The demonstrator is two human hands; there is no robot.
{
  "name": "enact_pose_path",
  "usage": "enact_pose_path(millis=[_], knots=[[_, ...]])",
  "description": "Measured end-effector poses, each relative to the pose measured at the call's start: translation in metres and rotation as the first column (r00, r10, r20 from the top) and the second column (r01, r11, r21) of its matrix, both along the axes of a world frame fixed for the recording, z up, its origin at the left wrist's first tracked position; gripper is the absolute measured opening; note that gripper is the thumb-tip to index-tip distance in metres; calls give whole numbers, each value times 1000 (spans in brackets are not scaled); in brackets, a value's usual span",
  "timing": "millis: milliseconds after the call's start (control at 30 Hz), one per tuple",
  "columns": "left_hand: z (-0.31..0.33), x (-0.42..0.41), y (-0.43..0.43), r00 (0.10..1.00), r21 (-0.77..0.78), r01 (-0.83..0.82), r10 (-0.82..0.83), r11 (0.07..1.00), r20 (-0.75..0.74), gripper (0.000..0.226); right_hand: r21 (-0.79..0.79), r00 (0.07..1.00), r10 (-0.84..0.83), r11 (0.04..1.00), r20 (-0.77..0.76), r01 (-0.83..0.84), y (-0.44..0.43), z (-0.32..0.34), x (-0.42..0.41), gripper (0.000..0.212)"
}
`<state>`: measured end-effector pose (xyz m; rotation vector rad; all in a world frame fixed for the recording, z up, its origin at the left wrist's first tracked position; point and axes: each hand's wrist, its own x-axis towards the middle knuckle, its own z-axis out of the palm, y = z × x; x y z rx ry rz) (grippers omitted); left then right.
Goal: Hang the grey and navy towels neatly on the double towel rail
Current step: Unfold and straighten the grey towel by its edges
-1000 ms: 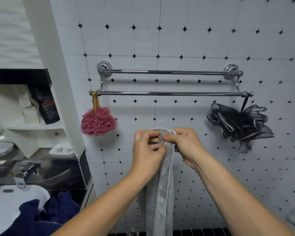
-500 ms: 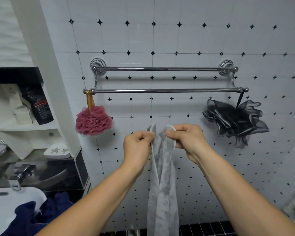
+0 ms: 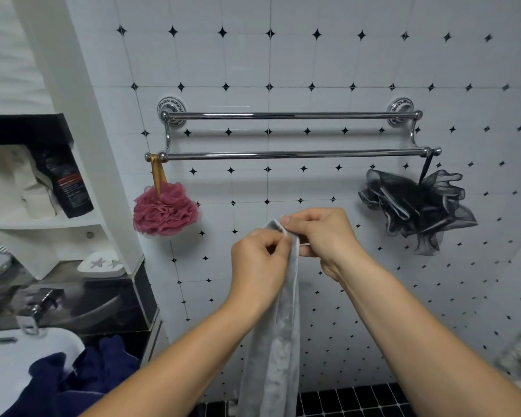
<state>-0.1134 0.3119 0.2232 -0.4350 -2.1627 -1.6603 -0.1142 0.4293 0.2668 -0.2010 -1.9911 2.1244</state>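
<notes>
The grey towel [image 3: 275,341] hangs bunched in a narrow strip in front of me, below the chrome double towel rail [image 3: 292,154] on the tiled wall. My left hand [image 3: 260,263] and my right hand [image 3: 322,236] both pinch its top edge, close together, well under the lower bar. Both bars of the rail are bare between their ends. The navy towel [image 3: 82,374] lies crumpled at the bottom left, partly over the white basin [image 3: 15,353].
A pink bath pouf [image 3: 164,212] hangs from the lower bar's left end and a black pouf [image 3: 415,206] from its right end. White shelves at the left hold a dark bottle [image 3: 68,182] and a soap dish [image 3: 103,263]. A tap [image 3: 33,314] stands by the basin.
My hands, which had drawn apart along the towel's top edge, have come back together. The view has shifted slightly, so the rail sits a little lower and more to the right.
</notes>
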Motion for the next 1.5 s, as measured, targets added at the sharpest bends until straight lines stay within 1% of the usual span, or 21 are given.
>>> enact_pose_path(millis=[100,167,233,367,433,500,567,633,667,733,800,833,900,933,967,1067,1133,1267,1367,1433,1500], knots=[[-2,2,-1,997,-63,-12,7,998,-73,28,56,1000,27,998,-5,-27,-4,-1,-1,18],[-4,2,-1,998,-84,-17,12,996,-57,25,132,998,58,990,3,-58,-5,-4,0,23],[-5,5,-3,999,-79,43,-44,996,-10,23,138,996,89,986,23,-91,-3,-6,0,24],[-6,4,-16,947,165,244,-272,955,169,45,162,987,159,973,29,-162,8,-8,0,7],[-6,-3,-25,941,237,229,-276,944,193,43,188,974,228,956,9,-225,14,-9,0,6],[-3,-11,-36,979,124,165,-178,978,101,30,206,949,315,929,-10,-306,17,-7,0,10],[1,-20,-45,964,-13,258,-257,966,75,37,225,916,399,897,-39,-382,20,-5,1,10],[7,-25,-47,896,46,411,-413,910,163,32,237,885,461,869,-68,-435,21,-2,2,9],[9,-26,-47,879,104,427,-439,898,185,26,239,880,468,866,-81,-439,22,0,2,10],[13,-27,-44,898,165,375,-402,912,178,17,224,891,440,885,-110,-409,22,0,0,12],[15,-27,-39,928,176,309,-336,935,158,17,231,915,384,908,-125,-349,23,-3,-1,10],[16,-27,-38,942,174,276,-302,945,147,18,260,928,352,913,-119,-313,23,-6,0,16],[18,-30,-35,963,168,218,-240,961,124,19,321,952,294,913,-87,-253,21,-12,2,48],[19,-31,-34,970,162,200,-219,966,109,19,337,959,272,913,-82,-230,18,-16,2,58],[19,-32,-34,973,159,197,-213,968,93,19,340,966,245,918,-87,-203,16,-20,3,59],[17,-35,-37,973,139,217,-226,966,51,28,312,985,126,946,-117,-84,10,-29,3,41],[17,-36,-42,970,72,245,-245,967,-3,30,294,984,94,955,-149,-47,8,-28,1,34],[20,-36,-51,946,-62,297,-303,953,-112,15,304,963,152,949,-222,-80,4,-26,-1,22],[24,-37,-59,932,-148,282,-307,948,-192,9,259,950,194,957,-243,-129,0,-24,-3,18],[26,-39,-65,938,-168,261,-291,951,-189,10,234,945,220,958,-240,-164,-3,-25,-4,21],[29,-40,-71,948,-139,259,-279,956,-152,8,241,943,239,953,-232,-182,-7,-27,-5,23]])
